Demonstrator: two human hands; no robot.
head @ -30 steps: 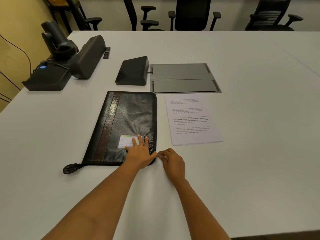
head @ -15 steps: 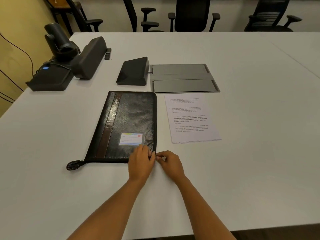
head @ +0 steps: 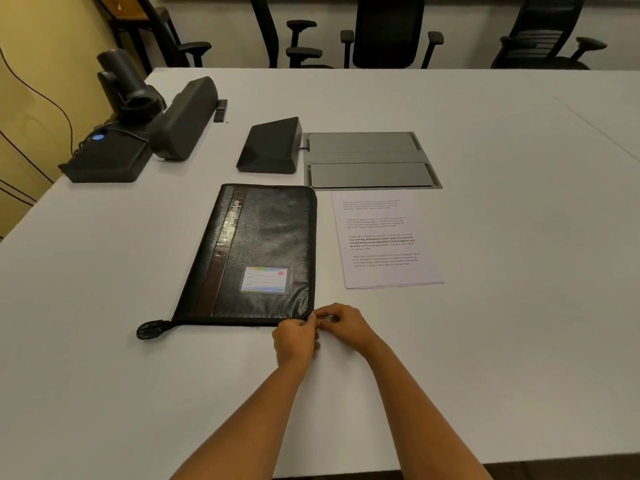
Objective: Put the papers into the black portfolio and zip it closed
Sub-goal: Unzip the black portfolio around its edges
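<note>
Black grained leather, or a material made to look like it, covers the black portfolio (head: 266, 244). It lies flat and closed on the smooth white tabletop (head: 519, 306), with a glossy brown stripe down its left part and a small coloured card behind a clear window. The papers (head: 384, 240), a thin, neat stack of white printed sheets, lie just beside it on the right without touching it, so I judge that nothing has been put inside yet.

Both hands meet at the near right corner of the portfolio. The left hand (head: 296, 341) has its fingers curled and pinches the corner edge. The right hand (head: 341, 323) presses thumb and forefinger together on the zip line. The pull itself is hidden under the fingers.

The cover and the tabletop both look slippery. If the left hand does not hold firmly, a pull on the zip may drag the whole portfolio sideways into the papers and spoil the stack. The corners are rounded, and I think a zip jams most easily there, or catches the soft edge. A flat black loop (head: 152, 330) sticks out at the near left corner.
</note>
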